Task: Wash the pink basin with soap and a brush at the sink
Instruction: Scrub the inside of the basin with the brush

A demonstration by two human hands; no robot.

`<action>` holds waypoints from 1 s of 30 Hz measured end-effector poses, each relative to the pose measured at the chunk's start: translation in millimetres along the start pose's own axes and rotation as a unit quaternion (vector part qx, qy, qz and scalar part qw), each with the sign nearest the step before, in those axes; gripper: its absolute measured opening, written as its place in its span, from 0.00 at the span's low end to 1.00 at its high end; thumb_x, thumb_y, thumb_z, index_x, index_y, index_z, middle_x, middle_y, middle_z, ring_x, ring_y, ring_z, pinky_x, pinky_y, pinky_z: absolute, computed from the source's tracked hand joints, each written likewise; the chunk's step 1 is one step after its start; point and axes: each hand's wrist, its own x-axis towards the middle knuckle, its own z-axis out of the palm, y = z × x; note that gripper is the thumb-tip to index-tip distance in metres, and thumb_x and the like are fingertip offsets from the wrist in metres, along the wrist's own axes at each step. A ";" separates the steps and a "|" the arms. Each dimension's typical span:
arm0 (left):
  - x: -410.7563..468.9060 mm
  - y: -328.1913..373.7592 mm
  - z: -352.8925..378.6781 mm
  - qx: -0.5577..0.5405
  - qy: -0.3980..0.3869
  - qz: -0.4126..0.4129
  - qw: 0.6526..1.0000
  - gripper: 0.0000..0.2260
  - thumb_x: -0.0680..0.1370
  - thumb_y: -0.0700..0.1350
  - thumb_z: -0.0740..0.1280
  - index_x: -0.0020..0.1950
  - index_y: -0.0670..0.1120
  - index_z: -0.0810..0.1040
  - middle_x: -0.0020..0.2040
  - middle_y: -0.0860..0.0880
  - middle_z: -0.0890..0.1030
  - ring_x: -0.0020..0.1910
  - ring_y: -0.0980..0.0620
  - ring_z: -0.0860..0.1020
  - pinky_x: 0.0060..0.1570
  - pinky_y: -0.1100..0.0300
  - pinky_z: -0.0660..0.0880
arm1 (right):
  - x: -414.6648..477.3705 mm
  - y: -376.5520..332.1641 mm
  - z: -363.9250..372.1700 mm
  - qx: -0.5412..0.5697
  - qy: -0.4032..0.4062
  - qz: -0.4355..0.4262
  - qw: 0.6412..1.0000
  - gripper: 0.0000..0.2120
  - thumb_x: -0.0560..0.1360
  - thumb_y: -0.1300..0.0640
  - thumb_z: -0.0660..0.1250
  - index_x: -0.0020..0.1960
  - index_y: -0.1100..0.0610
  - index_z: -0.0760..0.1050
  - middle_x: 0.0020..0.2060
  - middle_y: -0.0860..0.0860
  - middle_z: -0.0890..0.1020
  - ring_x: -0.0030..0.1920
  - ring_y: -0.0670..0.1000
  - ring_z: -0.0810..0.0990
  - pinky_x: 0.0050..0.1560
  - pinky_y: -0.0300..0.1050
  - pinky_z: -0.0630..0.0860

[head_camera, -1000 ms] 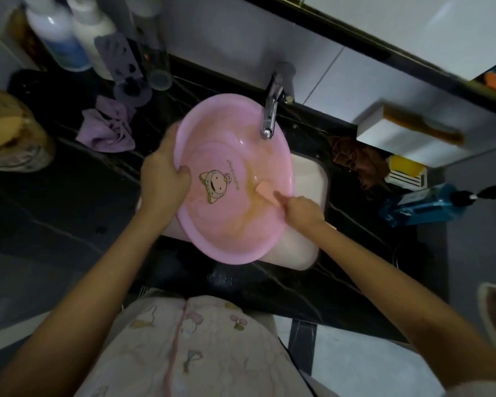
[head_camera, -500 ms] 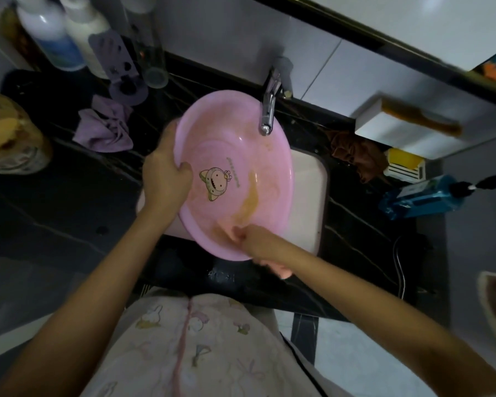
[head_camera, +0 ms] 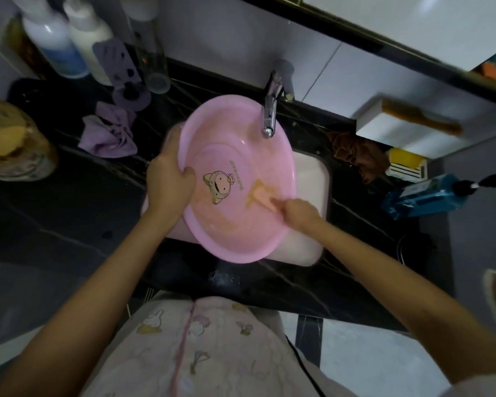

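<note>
Pink basin (head_camera: 235,144) sits at the centre of the frame, tilted over the white sink (head_camera: 309,179), with a cartoon figure printed on its bottom. The left hand (head_camera: 169,179) grips the basin's left rim, thumb inside and fingers curled behind the edge. The right hand (head_camera: 301,213) is closed round a small pale orange brush (head_camera: 262,196) and presses it against the inner wall on the right side, where an orange streak shows. The tap (head_camera: 269,116) hangs over the basin's upper rim. On the black veined table (head_camera: 69,202) a purple cloth (head_camera: 108,136) lies to the upper left, below some bottles (head_camera: 55,44). A brown cloth (head_camera: 355,153) and a blue pump bottle (head_camera: 424,196) lie to the right of the sink.
</note>
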 end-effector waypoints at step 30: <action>12.7 -18.6 -4.3 -0.050 -0.073 -0.016 0.996 0.33 0.67 0.37 0.58 0.72 0.52 0.66 0.54 0.42 0.80 0.50 0.45 0.79 0.50 0.50 0.78 | -17.9 -12.8 11.4 -0.008 -0.042 0.033 0.999 0.19 0.82 0.49 0.50 0.70 0.51 0.67 0.57 0.56 0.77 0.55 0.57 0.78 0.54 0.49 0.75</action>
